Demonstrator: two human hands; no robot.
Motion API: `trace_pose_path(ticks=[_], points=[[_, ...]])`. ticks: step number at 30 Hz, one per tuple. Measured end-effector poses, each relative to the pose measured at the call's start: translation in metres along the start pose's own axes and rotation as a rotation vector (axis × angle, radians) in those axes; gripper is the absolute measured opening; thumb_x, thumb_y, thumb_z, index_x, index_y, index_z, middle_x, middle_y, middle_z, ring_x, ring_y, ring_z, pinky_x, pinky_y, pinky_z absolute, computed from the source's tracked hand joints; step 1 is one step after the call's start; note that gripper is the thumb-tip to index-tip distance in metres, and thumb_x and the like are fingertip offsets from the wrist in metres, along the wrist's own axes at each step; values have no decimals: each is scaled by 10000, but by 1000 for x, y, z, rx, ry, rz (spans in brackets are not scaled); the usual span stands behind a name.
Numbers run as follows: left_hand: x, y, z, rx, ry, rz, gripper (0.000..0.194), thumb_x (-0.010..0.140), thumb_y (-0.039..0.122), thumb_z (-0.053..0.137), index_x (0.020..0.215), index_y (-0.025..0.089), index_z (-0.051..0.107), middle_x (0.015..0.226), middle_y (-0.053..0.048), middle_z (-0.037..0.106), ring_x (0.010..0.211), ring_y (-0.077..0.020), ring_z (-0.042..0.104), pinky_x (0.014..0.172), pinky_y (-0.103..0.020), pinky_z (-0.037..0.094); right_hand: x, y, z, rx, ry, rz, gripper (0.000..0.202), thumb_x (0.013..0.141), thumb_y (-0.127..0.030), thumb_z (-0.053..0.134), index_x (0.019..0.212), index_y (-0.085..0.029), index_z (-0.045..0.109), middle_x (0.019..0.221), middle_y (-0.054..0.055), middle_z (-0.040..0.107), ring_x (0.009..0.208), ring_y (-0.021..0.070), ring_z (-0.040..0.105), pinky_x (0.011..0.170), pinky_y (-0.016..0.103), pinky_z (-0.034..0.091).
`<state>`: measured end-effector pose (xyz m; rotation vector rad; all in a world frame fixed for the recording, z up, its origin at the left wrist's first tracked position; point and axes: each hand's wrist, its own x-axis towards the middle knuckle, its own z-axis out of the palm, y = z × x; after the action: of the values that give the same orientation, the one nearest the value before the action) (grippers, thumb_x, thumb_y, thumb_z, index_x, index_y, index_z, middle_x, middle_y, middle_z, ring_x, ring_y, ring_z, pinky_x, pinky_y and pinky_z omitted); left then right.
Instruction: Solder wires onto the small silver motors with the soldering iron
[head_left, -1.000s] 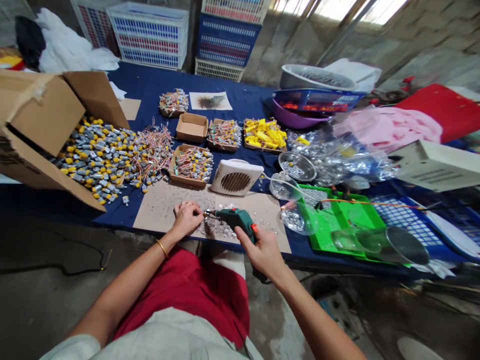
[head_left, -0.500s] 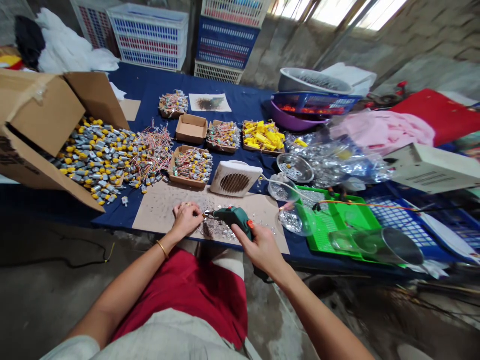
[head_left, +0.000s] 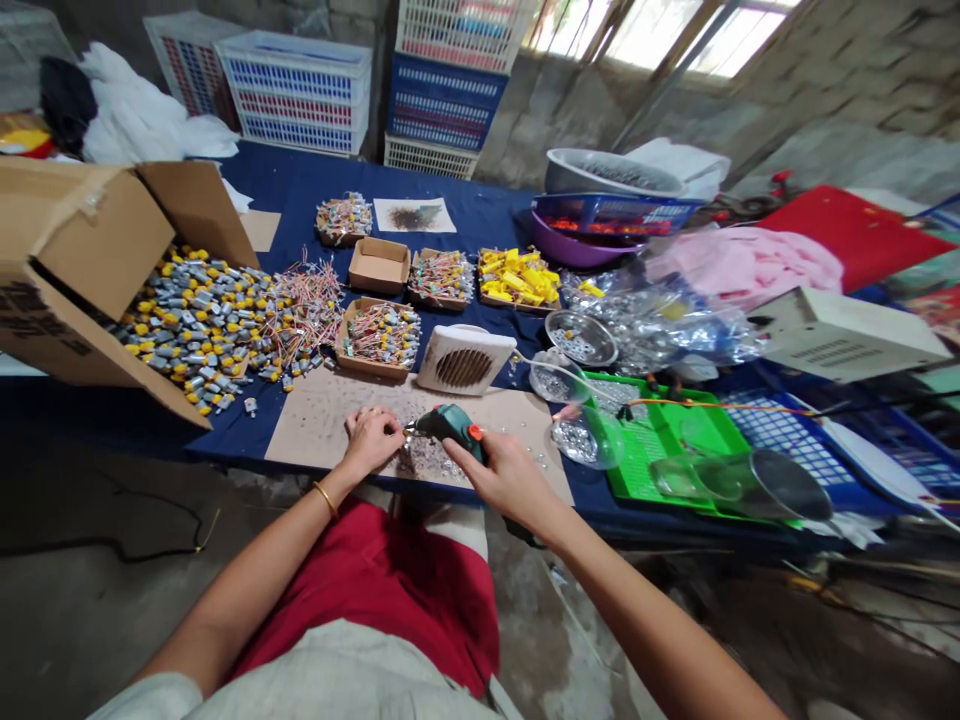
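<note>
Over the brown work board (head_left: 307, 420), my left hand (head_left: 373, 440) is closed in a pinch. What its fingertips hold is small and mostly hidden; a speck of yellow shows there. My right hand (head_left: 517, 480) is wrapped round a green pistol-shaped power tool (head_left: 444, 424) with an orange button. The tool's thin tip points left and meets my left fingertips. Small metal bits (head_left: 427, 460) lie scattered beneath it. Just behind stands a white vent fan (head_left: 466, 358) with a brown-stained grille.
A tipped carton (head_left: 82, 230) spills small grey-and-yellow motors (head_left: 199, 330) at left. Cardboard trays hold wired motors (head_left: 381, 333) and yellow parts (head_left: 519, 277). At right are clear bowls of metal pieces (head_left: 576, 440), a green tray (head_left: 675, 450) and a metal scoop (head_left: 787, 480). Crates (head_left: 296, 95) stand behind.
The head view has shifted slightly. My right hand and the power tool have moved a little left; the tool's tip stays at my left fingertips. My left hand holds its pinch.
</note>
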<state>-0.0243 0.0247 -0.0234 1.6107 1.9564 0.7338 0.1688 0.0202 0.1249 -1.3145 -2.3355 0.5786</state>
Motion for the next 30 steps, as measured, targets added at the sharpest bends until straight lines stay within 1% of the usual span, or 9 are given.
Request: trace_pose_path(ticks=[2,4,8,13,17,19,23,27,30], points=[[0,0,0,4,0,-7,102,760,253,640,672,224,684,1042,3,691,1057,-213,533,949,-412,272,0,0,-4,11,15,14,462,896,-521,487,552,-217,446,490,-10,501,480,124,422,513,266,286],[0,0,0,6,-4,-10,102,765,255,639,681,224,686,1041,2,689,1056,-213,534,954,-410,271,-6,2,-9,42,38,66,471,890,-542,484,558,-208,482,479,-10,504,478,125,434,505,259,295],[0,-1,0,0,0,0,105,771,243,631,684,225,687,1030,11,691,1053,-207,540,946,-402,273,-32,13,-12,176,115,264,467,859,-581,507,616,-188,579,475,3,550,469,144,497,485,253,346],[1,-3,0,0,8,13,91,756,240,641,686,228,698,1021,9,702,1023,-203,558,943,-392,276,-76,25,1,393,311,541,507,782,-653,568,570,-193,563,456,18,562,418,151,509,435,258,385],[2,-3,0,14,16,7,84,750,240,642,693,226,704,1033,9,703,1042,-208,555,935,-383,282,-102,31,16,624,383,768,570,728,-730,580,576,-181,578,449,45,577,377,168,515,379,271,398],[2,-3,-1,19,12,-1,86,749,243,641,691,226,703,1038,10,701,1047,-209,549,938,-381,281,-109,33,20,718,417,842,578,692,-746,608,620,-173,597,458,47,590,375,179,531,373,280,426],[2,-2,-3,25,-9,-20,84,751,248,639,700,227,703,1058,10,698,1060,-210,535,943,-372,281,-114,38,20,774,457,881,588,627,-754,664,626,-169,595,465,47,599,384,187,551,378,284,458],[2,-1,-3,38,-21,-23,95,763,263,629,717,227,704,1077,9,698,1072,-208,533,955,-382,276,-113,39,15,775,460,883,604,619,-768,658,595,-171,575,446,53,593,363,178,539,354,269,434],[1,0,-4,40,-25,-17,98,766,267,624,722,226,701,1082,10,695,1076,-212,534,960,-392,281,-111,38,15,786,483,899,604,611,-769,662,606,-172,575,455,55,601,369,185,549,355,275,441]])
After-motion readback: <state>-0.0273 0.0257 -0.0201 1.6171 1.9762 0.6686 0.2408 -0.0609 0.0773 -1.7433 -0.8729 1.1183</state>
